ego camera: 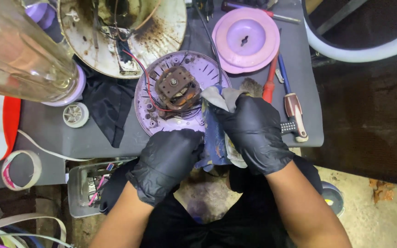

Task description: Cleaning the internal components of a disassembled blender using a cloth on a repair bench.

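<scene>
Both my hands wear black gloves. My left hand (168, 158) grips the near edge of a round lilac blender base plate (198, 64) that carries a rusty motor (176, 88) with red and black wires. My right hand (253, 131) is closed on a grey-blue rag (214, 133) and presses it against the plate's right edge. The plate rests on a grey mat (47, 133).
A dirty cream blender housing (161, 36) lies behind the plate. A glass jar (19, 55) is at the left, a lilac lid (246, 39) at the back right. Screwdrivers (292, 103) lie right of my hand. A tape roll (21, 170) and a small white gear (76, 115) sit at the left.
</scene>
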